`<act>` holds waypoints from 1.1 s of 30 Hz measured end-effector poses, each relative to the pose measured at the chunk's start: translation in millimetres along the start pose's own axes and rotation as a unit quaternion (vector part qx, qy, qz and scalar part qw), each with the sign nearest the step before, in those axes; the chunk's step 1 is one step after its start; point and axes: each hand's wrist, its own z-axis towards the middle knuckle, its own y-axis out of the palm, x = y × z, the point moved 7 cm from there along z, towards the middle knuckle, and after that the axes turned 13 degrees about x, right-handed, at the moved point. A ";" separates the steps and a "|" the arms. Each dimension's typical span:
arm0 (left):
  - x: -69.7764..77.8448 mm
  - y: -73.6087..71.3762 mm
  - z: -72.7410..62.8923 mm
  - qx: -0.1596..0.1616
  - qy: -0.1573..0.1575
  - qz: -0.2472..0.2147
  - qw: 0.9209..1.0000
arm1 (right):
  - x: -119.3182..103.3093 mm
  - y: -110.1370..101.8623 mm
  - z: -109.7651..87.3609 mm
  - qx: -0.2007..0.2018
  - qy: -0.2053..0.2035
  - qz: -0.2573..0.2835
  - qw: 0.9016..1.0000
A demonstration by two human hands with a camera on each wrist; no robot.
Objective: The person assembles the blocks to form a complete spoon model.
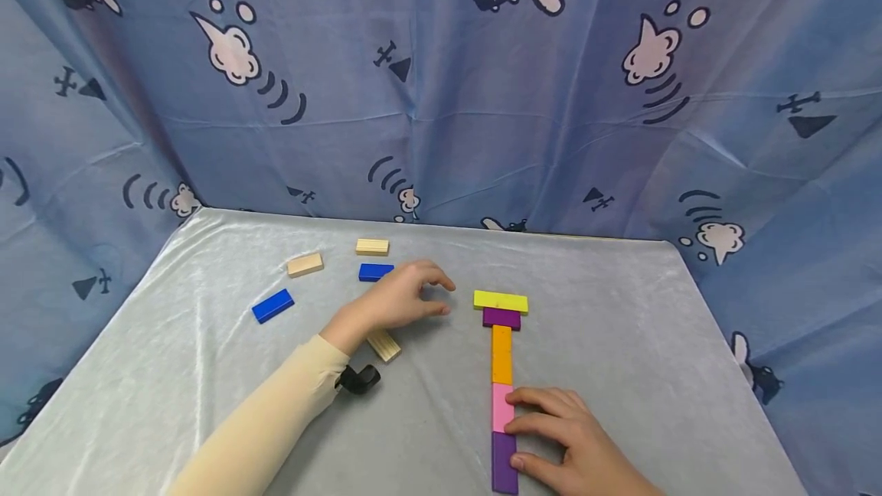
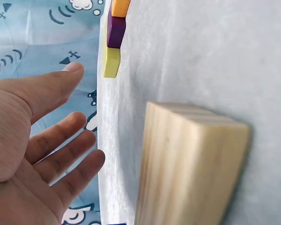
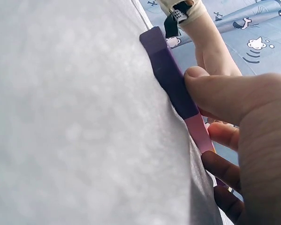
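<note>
A line of wooden blocks runs toward the viewer in the head view: purple (image 1: 504, 463), pink (image 1: 502, 407), orange (image 1: 501, 354), then a dark purple block (image 1: 501, 318) and a yellow block (image 1: 501, 301) lying crosswise at the far end. The right hand (image 1: 565, 438) lies along the line's right side, fingertips touching the pink and purple blocks. Left of the yellow block, the left hand (image 1: 396, 298) hovers with loosely bent fingers and holds nothing. A plain wood block (image 1: 385, 345) lies below its wrist, partly hidden. A blue block (image 1: 374, 272) sits partly behind that hand.
Farther left on the pale cloth-covered table (image 1: 620, 343) are another blue block (image 1: 272, 305) and two plain wood blocks, one at the left (image 1: 305, 265) and one near the back (image 1: 372, 247). A patterned blue curtain (image 1: 455, 136) hangs behind the table.
</note>
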 end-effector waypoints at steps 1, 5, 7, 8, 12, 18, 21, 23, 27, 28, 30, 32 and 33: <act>0.9 -0.8 -1.7 0.002 0.002 0.007 1.000 | 0.3 -0.6 -0.2 -0.003 0.007 -0.001 1.000; 2.5 -7.4 -11.8 0.016 -0.003 0.034 0.999 | 0.1 -1.2 -0.7 -0.009 0.017 0.001 1.000; 2.8 -12.9 -17.9 0.027 -0.010 0.044 0.999 | 0.0 -0.8 -0.8 -0.011 0.022 0.002 1.000; 3.4 -16.2 -21.2 0.033 -0.012 0.047 0.998 | -0.3 -0.9 -0.8 -0.010 0.019 0.004 1.000; 2.6 -30.9 -37.5 0.065 -0.030 0.051 0.996 | 0.6 -0.3 -1.2 -0.012 0.022 0.008 1.000; -2.6 -44.2 -68.9 0.098 -0.064 0.048 0.992 | 1.7 -0.2 -1.9 -0.011 0.023 0.007 1.000; -6.2 -45.1 -84.4 0.105 -0.079 0.051 0.990 | 0.9 -0.8 -1.4 -0.006 0.016 0.007 1.000; -8.6 -44.9 -93.3 0.111 -0.086 0.060 0.988 | 0.6 -1.1 -1.5 -0.005 0.014 0.008 1.000; -9.6 -45.0 -107.0 0.127 -0.090 0.089 0.984 | 0.7 -1.2 -2.1 -0.002 0.011 0.006 1.000; -9.4 -45.0 -109.6 0.130 -0.089 0.098 0.983 | 0.6 -1.2 -2.1 0.000 0.008 0.005 1.000; -8.3 -45.3 -114.4 0.136 -0.088 0.111 0.980 | 0.2 -1.3 -1.8 0.003 0.003 0.003 1.000; -7.6 -45.5 -118.6 0.138 -0.089 0.123 0.979 | -0.5 -1.4 -1.3 0.006 -0.003 0.003 1.000; -7.1 -45.5 -120.5 0.138 -0.089 0.128 0.978 | -1.0 -1.4 -0.9 0.007 -0.004 0.005 1.000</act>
